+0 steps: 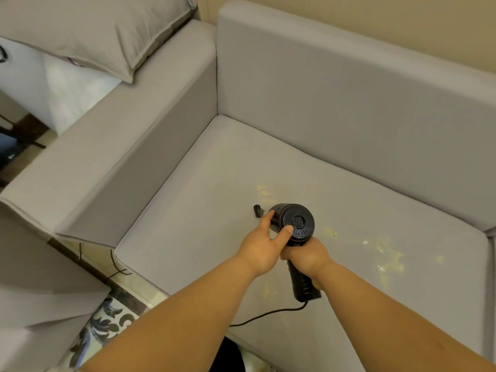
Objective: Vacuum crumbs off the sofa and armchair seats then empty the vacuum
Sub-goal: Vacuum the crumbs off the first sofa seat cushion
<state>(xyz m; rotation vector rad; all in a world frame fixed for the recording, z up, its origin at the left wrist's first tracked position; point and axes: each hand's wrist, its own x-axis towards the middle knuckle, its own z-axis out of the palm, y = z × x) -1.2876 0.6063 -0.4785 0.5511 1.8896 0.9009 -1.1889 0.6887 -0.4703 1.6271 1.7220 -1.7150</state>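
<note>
Grey sofa seat [188, 210], crumbs [386, 256] scattered | right hand [308, 257] grips handheld vacuum [294, 224] handle, left hand [264, 242] steadies barrel | risk: cord [268, 315] drags crumbs floorward

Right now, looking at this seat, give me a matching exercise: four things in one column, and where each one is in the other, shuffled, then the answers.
Things:
1. right hand
2. left hand
3. pillow
4. biggest patch of crumbs

Places:
A. on the seat cushion, to the right of the vacuum
B. gripping the vacuum's handle
C. on top of the armrest, at upper left
D. against the vacuum's round body, thumb on its rear face

Pairs: 1-B, 2-D, 3-C, 4-A
</note>
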